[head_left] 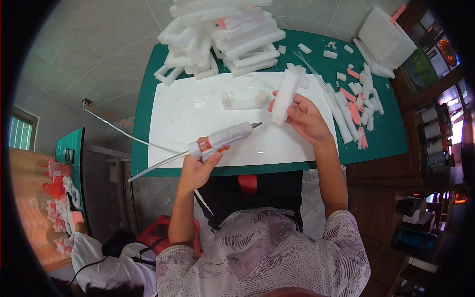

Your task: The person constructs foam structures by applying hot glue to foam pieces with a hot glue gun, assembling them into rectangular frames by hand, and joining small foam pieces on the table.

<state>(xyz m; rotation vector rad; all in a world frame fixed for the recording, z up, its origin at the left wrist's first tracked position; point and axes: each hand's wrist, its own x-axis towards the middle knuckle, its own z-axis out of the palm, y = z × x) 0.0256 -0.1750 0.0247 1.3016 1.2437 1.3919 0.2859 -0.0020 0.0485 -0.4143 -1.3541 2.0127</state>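
Observation:
My left hand (200, 166) is wrapped round the handle of a white hot glue gun (222, 137), its nozzle pointing right and slightly away from me. A long glue stick (153, 167) sticks out of the gun's rear. In my right hand (309, 119) is a white foam block (285, 96), held upright and tilted, its lower end a little right of the nozzle and apart from it. Between them, farther back on the white board (183, 114), lies a U-shaped white foam piece (243, 101) with short upright ends.
A tall stack of white foam frames (237, 42) stands at the back of the green table (386, 133). Spare glue sticks (319, 79) lie right, beside loose white and pink foam scraps (354, 111). The gun's white cord (126, 133) runs left. Another person (111, 262) sits lower left.

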